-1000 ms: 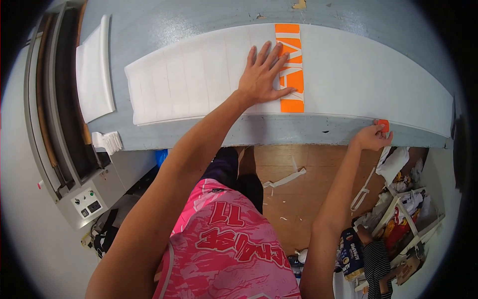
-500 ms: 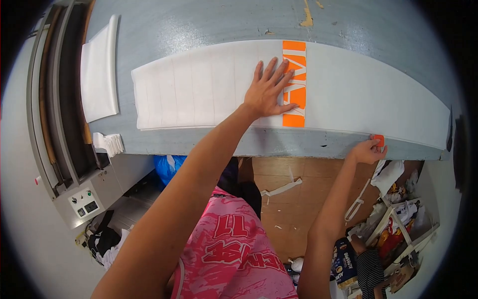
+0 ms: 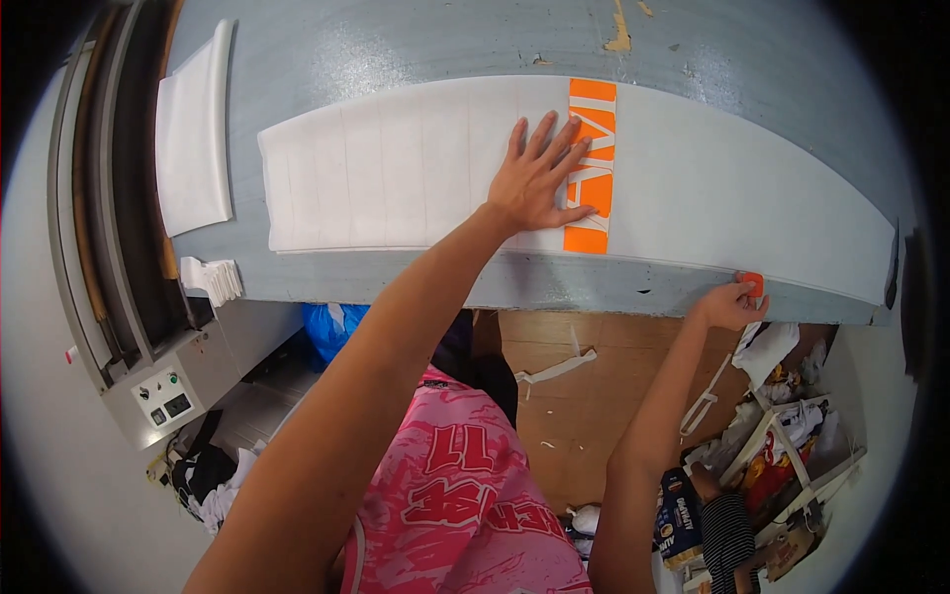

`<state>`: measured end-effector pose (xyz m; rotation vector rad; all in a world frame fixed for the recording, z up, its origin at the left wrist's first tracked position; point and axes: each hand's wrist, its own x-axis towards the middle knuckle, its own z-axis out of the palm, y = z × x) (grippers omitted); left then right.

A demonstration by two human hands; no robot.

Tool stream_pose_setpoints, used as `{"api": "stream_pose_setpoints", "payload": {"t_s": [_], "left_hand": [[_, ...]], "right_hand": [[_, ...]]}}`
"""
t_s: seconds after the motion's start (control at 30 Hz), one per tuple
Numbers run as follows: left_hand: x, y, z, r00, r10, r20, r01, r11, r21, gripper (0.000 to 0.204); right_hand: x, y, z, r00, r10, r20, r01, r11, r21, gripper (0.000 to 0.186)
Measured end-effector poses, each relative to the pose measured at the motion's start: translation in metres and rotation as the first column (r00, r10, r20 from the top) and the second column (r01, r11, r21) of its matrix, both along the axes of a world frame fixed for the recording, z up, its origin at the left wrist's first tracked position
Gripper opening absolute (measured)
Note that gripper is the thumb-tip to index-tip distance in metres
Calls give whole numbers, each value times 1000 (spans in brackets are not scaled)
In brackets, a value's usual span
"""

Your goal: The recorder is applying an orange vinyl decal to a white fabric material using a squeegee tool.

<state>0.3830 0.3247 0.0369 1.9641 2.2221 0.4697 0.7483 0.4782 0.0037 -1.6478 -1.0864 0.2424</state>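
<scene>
A long white sheet (image 3: 737,178), paper or thin cloth, lies across the table with faint parallel lines on its left part. Across it runs an orange strip with white lettering (image 3: 591,203). My left hand (image 3: 534,178) presses flat with spread fingers on the sheet, its fingertips reaching over the strip. At the table's front edge on the right, my right hand (image 3: 730,305) pinches a small orange-red piece (image 3: 753,284) beside the sheet's near edge. Its exact kind cannot be made out.
A folded white sheet (image 3: 195,139) and a small stack of white pieces (image 3: 212,281) lie on the table's left. A machine with rollers and a control panel (image 3: 165,400) stands beyond. Lower right holds a cluttered shelf (image 3: 792,450) and a person's striped sleeve (image 3: 730,530).
The whole view has tilted slightly. Both hands keep their places, the left flat on the sheet and the right pinching the orange-red piece.
</scene>
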Motion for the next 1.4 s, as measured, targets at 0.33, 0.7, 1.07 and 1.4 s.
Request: {"api": "stream_pose_setpoints", "payload": {"t_s": [0.33, 0.7, 1.07, 1.4], "left_hand": [[0, 0, -2, 1000, -7, -19, 7, 1000, -16, 104], [3, 1, -3, 1000, -7, -13, 7, 1000, 21, 103], [-7, 1, 0, 999, 17, 29, -18, 999, 46, 98], [-4, 3, 2, 998, 25, 64, -26, 999, 26, 99]], "right_hand": [[-2, 0, 0, 1000, -5, -19, 5, 1000, -10, 47], [2, 3, 1, 1000, -12, -7, 12, 1000, 24, 48], [-121, -41, 72, 900, 331, -284, -360, 931, -57, 44], [-229, 2, 63, 647, 717, -261, -763, 611, -212, 38]]}}
